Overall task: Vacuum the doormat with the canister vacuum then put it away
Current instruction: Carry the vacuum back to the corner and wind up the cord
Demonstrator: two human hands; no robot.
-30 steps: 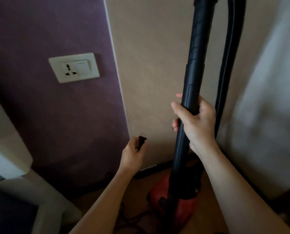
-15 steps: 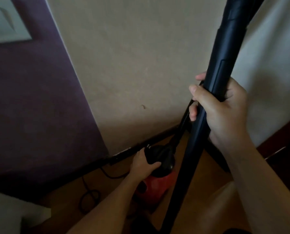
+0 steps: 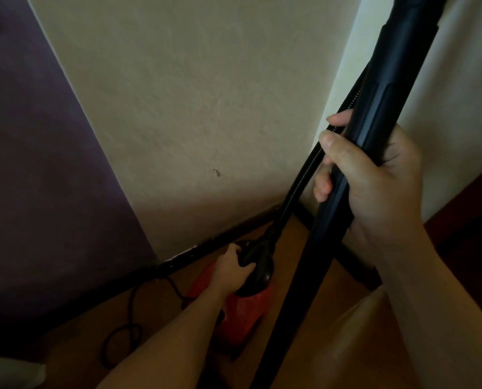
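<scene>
Closest to the camera, the right hand (image 3: 374, 181) holds the vacuum's black wand (image 3: 315, 265). Its grip is closed round the tube, with the thumb across the front and the fingertips showing on the far side. The wand runs at a slant from the top right corner down to the bottom edge. Below the right forearm a bare leg (image 3: 360, 341) shows, bent over the floor (image 3: 74, 346).

Further off, the left arm reaches down and forward. The left hand (image 3: 231, 269) rests on top of the canister vacuum (image 3: 242, 307), its grip curled round the black part on top of the red body. The canister sits on the brown floor, close to the corner of the room. A ribbed black hose (image 3: 301, 181) rises from the canister's top and passes behind the wand beside the right hand's fingers.

To the left of the canister, a black power cord (image 3: 121, 338) lies in loose loops on the floor.

Beyond it, a dark skirting board (image 3: 214, 242) runs along the base of a beige wall (image 3: 192, 108). A purple wall panel (image 3: 37, 164) adjoins it on the left.
</scene>
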